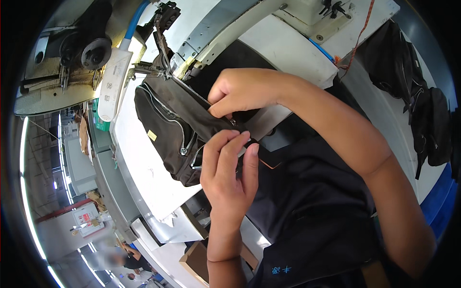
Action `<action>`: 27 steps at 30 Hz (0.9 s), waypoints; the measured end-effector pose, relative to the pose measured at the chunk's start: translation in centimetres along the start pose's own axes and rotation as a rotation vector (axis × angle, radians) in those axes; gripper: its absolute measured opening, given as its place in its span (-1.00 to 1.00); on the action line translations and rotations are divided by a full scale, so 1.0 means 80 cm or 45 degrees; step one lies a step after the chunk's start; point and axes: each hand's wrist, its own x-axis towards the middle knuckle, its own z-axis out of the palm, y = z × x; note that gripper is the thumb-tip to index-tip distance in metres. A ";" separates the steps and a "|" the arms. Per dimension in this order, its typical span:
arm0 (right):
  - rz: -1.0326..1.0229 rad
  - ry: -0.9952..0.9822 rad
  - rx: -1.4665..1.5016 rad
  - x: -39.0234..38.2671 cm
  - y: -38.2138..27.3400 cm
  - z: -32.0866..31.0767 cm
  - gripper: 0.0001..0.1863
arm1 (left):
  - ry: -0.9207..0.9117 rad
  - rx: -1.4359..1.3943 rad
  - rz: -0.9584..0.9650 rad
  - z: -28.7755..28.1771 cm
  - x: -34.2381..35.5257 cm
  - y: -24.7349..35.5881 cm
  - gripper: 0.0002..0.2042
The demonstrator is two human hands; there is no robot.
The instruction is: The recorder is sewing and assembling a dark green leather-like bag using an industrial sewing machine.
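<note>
A dark brown fabric bag (pixel 165 127) with several metal zippers lies on the white table, its far end at the sewing machine's needle area (pixel 175 69). Along its upper right edge runs an open silver zipper (pixel 194 92). My right hand (pixel 245 93) is closed on the bag's fabric beside this zipper, fingers curled and partly hidden. Nearer to me, my left hand (pixel 228 165) pinches the bag's near edge between thumb and fingers, close to the zipper's end. A small yellow tag (pixel 152 135) sits on the bag's left side.
The sewing machine's arm (pixel 230 29) spans the top. Left of it stand a white lamp housing (pixel 114 84) and a round machine wheel (pixel 96 54). More dark bags (pixel 398 72) lie at the far right. An open cardboard box (pixel 194 259) is below; another person (pixel 137 259) is in the background.
</note>
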 end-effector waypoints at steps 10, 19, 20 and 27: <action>-0.065 0.161 0.002 -0.012 0.012 0.017 -0.70 | -0.309 -0.417 -0.908 -0.012 -0.017 0.009 -0.55; 0.009 -0.176 -0.398 0.012 -0.011 -0.016 -0.65 | -0.318 -0.997 -1.029 0.030 -0.010 0.004 -0.59; -0.005 -0.227 -0.427 0.015 -0.019 -0.017 -0.62 | -0.276 -0.819 -0.899 0.034 -0.016 0.002 -0.62; 0.043 -0.389 -0.400 0.036 -0.020 -0.019 -0.60 | -0.328 -0.398 -0.769 0.025 -0.022 -0.002 -0.72</action>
